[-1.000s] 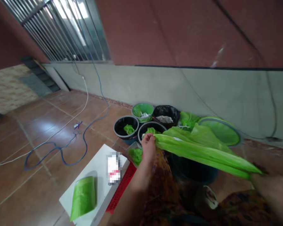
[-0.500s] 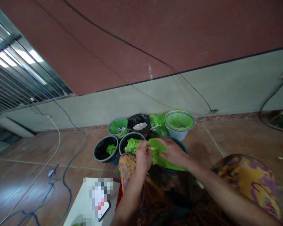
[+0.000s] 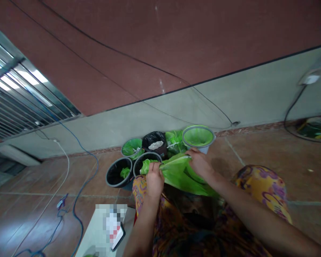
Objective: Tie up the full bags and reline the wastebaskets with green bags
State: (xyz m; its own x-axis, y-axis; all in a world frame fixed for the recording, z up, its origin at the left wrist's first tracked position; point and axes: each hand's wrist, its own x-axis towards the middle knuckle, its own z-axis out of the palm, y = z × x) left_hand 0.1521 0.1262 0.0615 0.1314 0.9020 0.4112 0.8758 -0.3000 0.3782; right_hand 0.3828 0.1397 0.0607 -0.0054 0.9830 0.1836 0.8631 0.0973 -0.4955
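A green plastic bag [image 3: 186, 175] is stretched between my two hands in front of my knees. My left hand [image 3: 154, 180] pinches one end of its upper edge. The other end is gripped by my right hand [image 3: 202, 165], close to the green-lined bin [image 3: 198, 137]. The bag hangs down toward my lap and covers most of what is beneath it. Just beyond my left hand stands a black-lined bin [image 3: 152, 156] with crumpled green plastic [image 3: 146, 166] in it.
Another black-lined bin [image 3: 112, 172], a small green-lined bin [image 3: 127, 148], a black bag with white material [image 3: 155, 145] and a green bag [image 3: 175, 137] cluster by the wall. A phone [image 3: 119, 237] lies on a pale surface [image 3: 92, 232]. A blue hose [image 3: 88, 178] crosses the floor.
My hands have moved apart, pulling the bunched green bag out wide with its edge taut. The view has shifted slightly.
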